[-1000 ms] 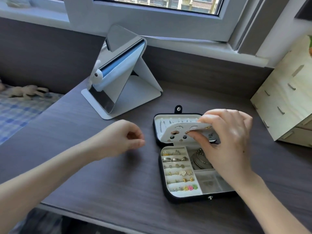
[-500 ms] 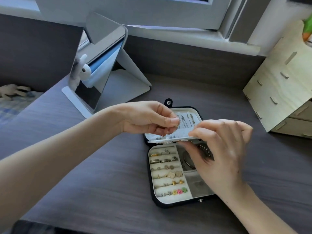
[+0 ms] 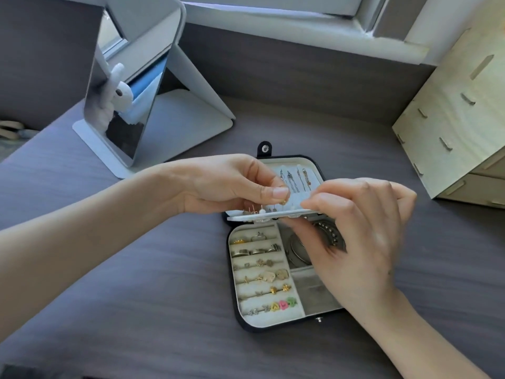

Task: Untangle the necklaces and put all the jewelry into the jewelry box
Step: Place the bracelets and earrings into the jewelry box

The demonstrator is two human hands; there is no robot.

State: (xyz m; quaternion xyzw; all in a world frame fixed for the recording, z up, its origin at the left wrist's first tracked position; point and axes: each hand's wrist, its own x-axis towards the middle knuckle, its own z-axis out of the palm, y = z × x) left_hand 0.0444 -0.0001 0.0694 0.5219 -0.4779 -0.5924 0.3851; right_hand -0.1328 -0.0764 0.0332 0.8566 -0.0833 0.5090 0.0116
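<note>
Left hand pinching earring, right hand holding earring panel

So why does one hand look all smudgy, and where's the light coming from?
Head view: the right hand, holding the earring panel, looks blurred, likely from moving, while the left hand, pinching a gold earring, looks sharper; daylight from the window above brightens the wooden drawers.

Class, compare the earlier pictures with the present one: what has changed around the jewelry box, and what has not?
The left hand came across to the earring panel and now pinches a small gold piece at it. The right hand keeps holding the panel, tipped flatter. The jewelry box stays open, rings unmoved.
</note>
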